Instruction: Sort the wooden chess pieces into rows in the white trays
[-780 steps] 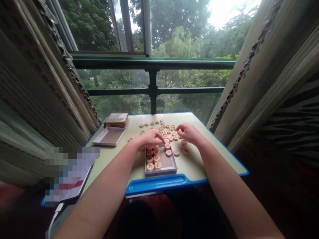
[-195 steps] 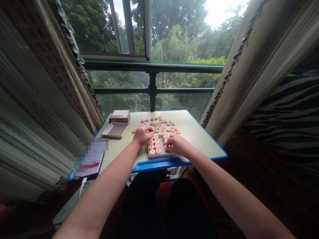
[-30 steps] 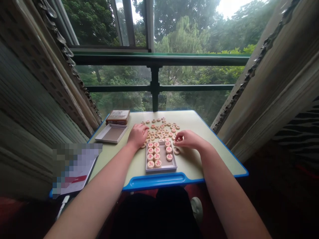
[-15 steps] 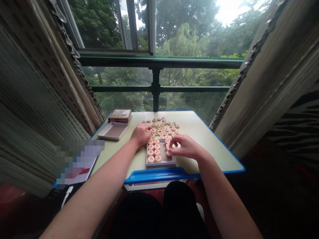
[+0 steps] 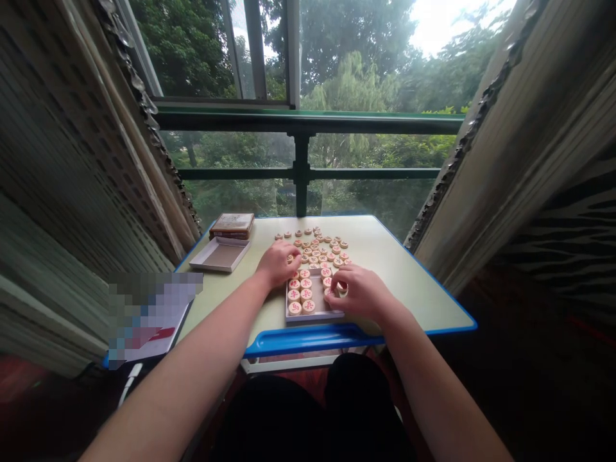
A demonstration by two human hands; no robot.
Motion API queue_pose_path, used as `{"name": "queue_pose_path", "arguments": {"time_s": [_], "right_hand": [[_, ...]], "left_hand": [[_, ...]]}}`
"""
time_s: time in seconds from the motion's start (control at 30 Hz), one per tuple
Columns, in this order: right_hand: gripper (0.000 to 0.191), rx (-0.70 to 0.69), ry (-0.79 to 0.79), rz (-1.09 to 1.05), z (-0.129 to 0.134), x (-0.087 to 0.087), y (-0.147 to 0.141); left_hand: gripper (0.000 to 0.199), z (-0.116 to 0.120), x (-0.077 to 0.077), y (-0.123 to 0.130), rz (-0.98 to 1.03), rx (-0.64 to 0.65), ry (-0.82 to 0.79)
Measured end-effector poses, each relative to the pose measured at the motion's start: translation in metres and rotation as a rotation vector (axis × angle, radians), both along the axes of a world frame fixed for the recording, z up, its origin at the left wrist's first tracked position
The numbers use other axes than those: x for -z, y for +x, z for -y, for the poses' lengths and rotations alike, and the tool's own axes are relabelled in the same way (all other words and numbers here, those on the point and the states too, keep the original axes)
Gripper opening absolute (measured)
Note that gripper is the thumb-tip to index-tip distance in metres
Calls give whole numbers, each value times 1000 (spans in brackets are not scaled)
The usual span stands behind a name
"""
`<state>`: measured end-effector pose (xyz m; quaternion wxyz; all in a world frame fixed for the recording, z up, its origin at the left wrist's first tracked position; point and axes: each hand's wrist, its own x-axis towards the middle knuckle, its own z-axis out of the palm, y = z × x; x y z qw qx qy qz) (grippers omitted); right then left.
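Note:
Round wooden Chinese chess pieces [image 5: 317, 251] with painted characters lie loose in a cluster on the table. In front of them is a shallow light box [image 5: 315, 316]. Two columns of red-marked pieces [image 5: 307, 295] fill its left side, and a shorter column stands at its right edge. My right hand [image 5: 359, 290] reaches over the box's right wall, thumb and fingers closed on a Chinese chess piece [image 5: 330, 293] in that column. At the box's far left corner, my left hand [image 5: 279, 262] has its fingers curled round a piece [image 5: 290, 259], partly hidden by them.
A second shallow tray [image 5: 220, 255] and a stacked box [image 5: 231, 225] stand at the table's back left. A blurred flat item [image 5: 154, 321] with a white cable is at the left edge. Blue trim [image 5: 308, 338] borders the table; curtains flank the window.
My left hand has shifted right and slightly nearer the box. My right hand has moved the piece down into the box's right column. The view has shifted slightly.

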<state>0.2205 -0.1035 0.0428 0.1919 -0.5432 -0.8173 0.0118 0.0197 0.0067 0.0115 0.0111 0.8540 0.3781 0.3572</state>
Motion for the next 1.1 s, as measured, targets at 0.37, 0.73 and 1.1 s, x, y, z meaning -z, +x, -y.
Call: {"name": "queue_pose_path", "arguments": {"time_s": [0.37,0.73,1.1], "right_hand": [[18,-51,34,-99,-4,0,10],[34,506,-30,-144,-40,15,43],[30,473,-80,-81,-47,29,39]], "left_hand": [[18,0,1,1,-11,13,-6],[19,3,1,1,-29,-17,-88],[29,4,-20,4,340,-80,-515]]}}
